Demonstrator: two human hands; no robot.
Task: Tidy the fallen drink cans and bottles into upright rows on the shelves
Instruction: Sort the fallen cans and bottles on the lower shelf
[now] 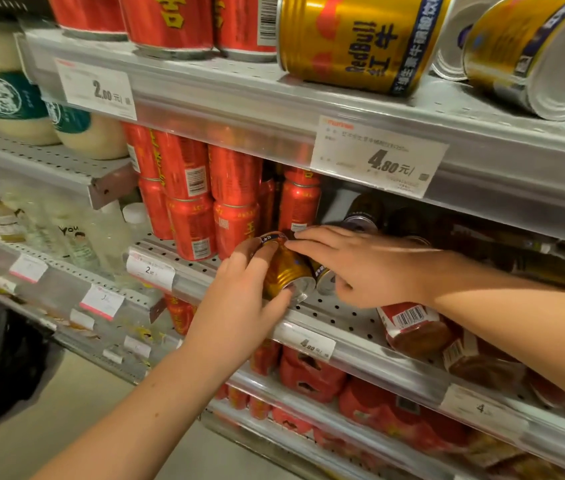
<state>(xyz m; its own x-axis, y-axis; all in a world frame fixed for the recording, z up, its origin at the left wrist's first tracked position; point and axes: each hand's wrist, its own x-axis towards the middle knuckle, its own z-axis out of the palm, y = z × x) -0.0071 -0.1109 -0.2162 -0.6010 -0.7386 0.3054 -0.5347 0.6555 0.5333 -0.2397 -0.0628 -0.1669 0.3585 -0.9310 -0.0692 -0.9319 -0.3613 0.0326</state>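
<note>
Since the left hand (239, 299) has its grip round the tipped Red Bull can (286, 271), I'd pivot it upright; the right hand (353, 261), grip loose, can steady the next can (324, 277).

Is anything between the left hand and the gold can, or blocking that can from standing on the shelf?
Nothing between them: the left hand holds the gold can. A second gold can under the right hand crowds its right side; red cans stand behind.

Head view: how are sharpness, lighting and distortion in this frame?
Head view: top-shelf gold cans and the 4.80 price tag are sharp; bottom red cans and left edge smeared; recess behind the right hand dim; wide-angle bends the shelf rails.
</note>
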